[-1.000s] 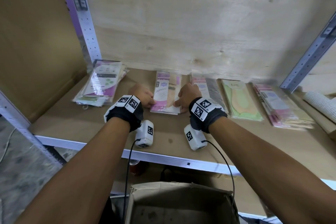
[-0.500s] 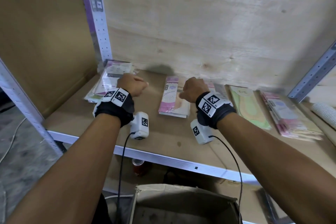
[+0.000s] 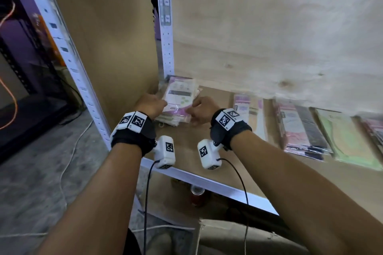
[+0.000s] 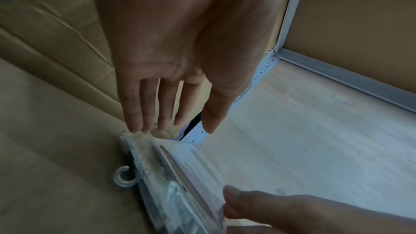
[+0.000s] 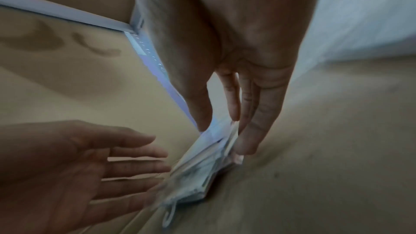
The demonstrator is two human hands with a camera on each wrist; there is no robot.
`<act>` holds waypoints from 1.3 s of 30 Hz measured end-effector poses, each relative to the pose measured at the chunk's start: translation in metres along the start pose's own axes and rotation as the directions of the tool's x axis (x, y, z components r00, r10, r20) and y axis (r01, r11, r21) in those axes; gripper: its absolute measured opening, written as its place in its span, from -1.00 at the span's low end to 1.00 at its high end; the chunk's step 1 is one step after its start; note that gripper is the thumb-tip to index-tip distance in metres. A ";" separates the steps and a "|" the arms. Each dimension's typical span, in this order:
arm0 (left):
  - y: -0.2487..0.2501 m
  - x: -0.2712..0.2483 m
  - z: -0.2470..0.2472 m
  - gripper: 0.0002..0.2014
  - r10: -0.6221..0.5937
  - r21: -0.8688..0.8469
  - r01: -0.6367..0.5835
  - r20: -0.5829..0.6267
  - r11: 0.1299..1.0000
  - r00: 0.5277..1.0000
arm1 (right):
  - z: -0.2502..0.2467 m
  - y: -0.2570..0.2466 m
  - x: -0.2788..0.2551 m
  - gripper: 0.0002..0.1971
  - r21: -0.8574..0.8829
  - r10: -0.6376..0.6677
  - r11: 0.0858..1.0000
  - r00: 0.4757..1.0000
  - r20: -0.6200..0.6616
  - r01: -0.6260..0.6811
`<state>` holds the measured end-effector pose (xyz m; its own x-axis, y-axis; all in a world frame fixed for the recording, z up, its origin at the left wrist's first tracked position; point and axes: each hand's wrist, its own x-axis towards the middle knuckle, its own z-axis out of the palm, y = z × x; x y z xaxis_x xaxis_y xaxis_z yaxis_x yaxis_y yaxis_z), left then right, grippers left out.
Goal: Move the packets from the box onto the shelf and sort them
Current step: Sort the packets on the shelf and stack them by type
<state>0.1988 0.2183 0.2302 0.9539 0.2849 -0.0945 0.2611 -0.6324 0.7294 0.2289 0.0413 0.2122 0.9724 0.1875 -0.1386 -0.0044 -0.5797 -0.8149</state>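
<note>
We are squaring up the stack of packets lying on the shelf between our hands: the left hand is spread flat, fingertips touching its edge, while the right hand is pinching the opposite edge. Next we are likely needing to press both sides inward evenly, as we judge it

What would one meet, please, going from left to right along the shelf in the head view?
Corner stack between the left hand and right hand → pink-and-tan packets → pink-and-black packets → green packets → pink packets at the frame's edge.
</note>
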 end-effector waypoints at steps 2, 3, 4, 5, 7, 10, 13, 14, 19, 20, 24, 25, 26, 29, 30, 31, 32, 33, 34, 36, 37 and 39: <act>-0.003 0.000 0.003 -0.72 0.031 -0.004 -0.031 0.052 1.000 0.998 | 0.010 0.000 0.006 -0.72 0.014 0.011 1.000 1.000 -0.022 -0.010; -0.005 0.000 0.005 -0.78 0.038 -0.016 -0.037 0.064 0.999 0.997 | 0.012 0.001 0.008 -0.71 0.020 0.024 1.000 0.999 -0.031 -0.023; -0.006 0.000 0.005 -0.80 0.029 -0.027 -0.027 0.069 0.999 0.997 | 0.012 0.002 0.008 -0.70 0.014 0.036 0.999 0.999 -0.039 -0.036; -0.006 0.000 0.004 -0.80 0.016 -0.030 -0.013 0.069 0.999 0.997 | 0.010 0.005 0.008 -0.69 0.011 0.045 0.999 0.998 -0.043 -0.045; -0.006 0.001 0.002 -0.81 0.001 -0.028 0.000 0.064 1.000 0.998 | 0.003 0.009 0.004 -0.70 0.090 0.054 0.995 0.998 -0.036 -0.051; -0.003 -0.001 0.003 -0.76 0.022 -0.159 0.002 0.151 0.987 0.988 | -0.015 0.009 -0.010 -0.83 0.449 0.095 0.889 0.995 0.005 -0.087; 0.009 -0.015 0.005 -0.55 0.227 -0.219 -0.189 0.166 0.957 0.960 | -0.045 0.009 -0.030 -0.86 0.637 0.101 0.766 0.995 0.020 -0.091; 0.016 -0.021 0.007 -0.53 0.312 -0.179 -0.287 0.135 0.941 0.940 | -0.056 0.008 -0.037 -0.89 0.661 0.090 0.745 0.995 0.032 -0.088; 0.064 -0.057 0.013 -0.78 0.605 -0.006 -0.612 -0.135 0.791 0.784 | -0.107 0.006 -0.074 -0.95 0.725 0.019 0.687 0.998 0.056 -0.054; 0.072 -0.064 0.013 -0.83 0.652 0.023 -0.660 -0.181 0.751 0.736 | -0.117 0.007 -0.081 -0.89 0.736 0.005 0.675 0.998 0.059 -0.047; 0.102 -0.088 0.023 -0.65 0.759 0.052 -0.780 -0.277 0.624 0.589 | -0.148 0.021 -0.108 -0.51 0.813 -0.086 0.582 0.994 0.062 -0.001; 0.107 -0.093 0.028 -0.64 0.756 0.015 -0.787 -0.287 0.617 0.588 | -0.153 0.026 -0.114 -0.46 0.830 -0.104 0.557 0.993 0.061 0.008; 0.111 -0.096 0.034 -0.65 0.748 -0.037 -0.787 -0.285 0.616 0.599 | -0.157 0.032 -0.120 -0.46 0.834 -0.116 0.551 0.992 0.055 0.018; 0.117 -0.101 0.058 -0.63 0.685 -0.244 -0.721 -0.224 0.649 0.693 | -0.159 0.059 -0.133 -0.67 0.691 -0.074 0.720 0.997 -0.008 0.059; 0.117 -0.101 0.067 -0.67 0.648 -0.334 -0.678 -0.214 0.655 0.732 | -0.158 0.070 -0.138 -0.73 0.575 -0.059 0.815 0.997 -0.045 0.074; 0.117 -0.099 0.076 -0.75 0.605 -0.426 -0.625 -0.203 0.654 0.770 | -0.156 0.080 -0.143 -0.78 0.465 -0.066 0.881 0.996 -0.067 0.089; 0.118 -0.097 0.085 -0.83 0.565 -0.510 -0.565 -0.174 0.649 0.806 | -0.156 0.091 -0.148 -0.80 0.401 -0.085 0.911 0.995 -0.059 0.102; 0.119 -0.094 0.093 -0.85 0.528 -0.573 -0.497 -0.127 0.652 0.840 | -0.156 0.101 -0.151 -0.80 0.393 -0.095 0.914 0.995 -0.036 0.101; 0.118 -0.091 0.101 -0.84 0.491 -0.613 -0.424 -0.066 0.667 0.869 | -0.157 0.110 -0.155 -0.77 0.414 -0.095 0.905 0.995 -0.017 0.094; 0.117 -0.084 0.113 -0.85 0.424 -0.647 -0.307 0.028 0.697 0.905 | -0.166 0.125 -0.160 -0.72 0.456 -0.105 0.884 0.994 -0.016 0.101; 0.116 -0.081 0.117 -0.81 0.405 -0.665 -0.275 0.044 0.694 0.913 | -0.172 0.129 -0.162 -0.71 0.467 -0.115 0.877 0.993 -0.025 0.114; 0.114 -0.077 0.121 -0.68 0.377 -0.710 -0.230 0.053 0.666 0.925 | -0.185 0.136 -0.164 -0.71 0.460 -0.133 0.878 0.991 -0.027 0.130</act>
<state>0.1732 0.0368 0.2384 0.9884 -0.0131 0.1513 -0.1509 0.0245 0.9882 0.1124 -0.2148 0.2280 0.9704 0.2410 -0.0140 0.0154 -0.1197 -0.9927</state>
